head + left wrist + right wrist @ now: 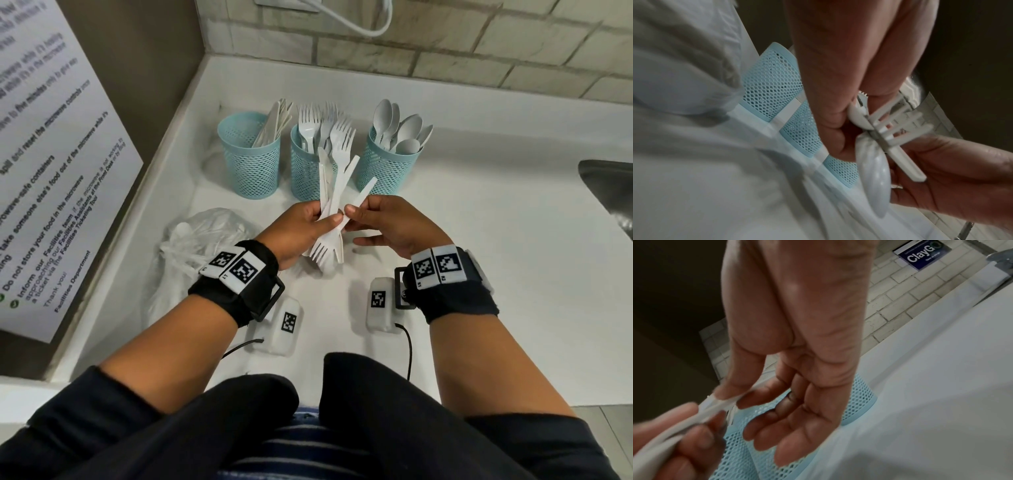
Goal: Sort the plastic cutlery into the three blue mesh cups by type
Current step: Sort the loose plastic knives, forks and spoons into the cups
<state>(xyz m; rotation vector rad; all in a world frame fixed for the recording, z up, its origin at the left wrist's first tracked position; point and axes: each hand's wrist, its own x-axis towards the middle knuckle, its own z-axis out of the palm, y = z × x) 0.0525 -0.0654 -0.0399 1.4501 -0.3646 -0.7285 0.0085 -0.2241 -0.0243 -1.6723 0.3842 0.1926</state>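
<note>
Three blue mesh cups stand in a row in the head view: the left cup holds knives, the middle cup forks, the right cup spoons. In front of them my left hand grips a mixed bundle of white plastic cutlery, with fork tines and a spoon bowl hanging below the fist. My right hand pinches one flat white handle of that bundle between thumb and forefinger. The right wrist view shows this pinch on the handle; the other fingers hang loose. The piece's type is hidden.
A crumpled clear plastic bag with more cutlery lies left of my hands. Two white tagged boxes with cables sit near the counter's front edge. A steel sink is at the right. A tiled wall runs behind the cups.
</note>
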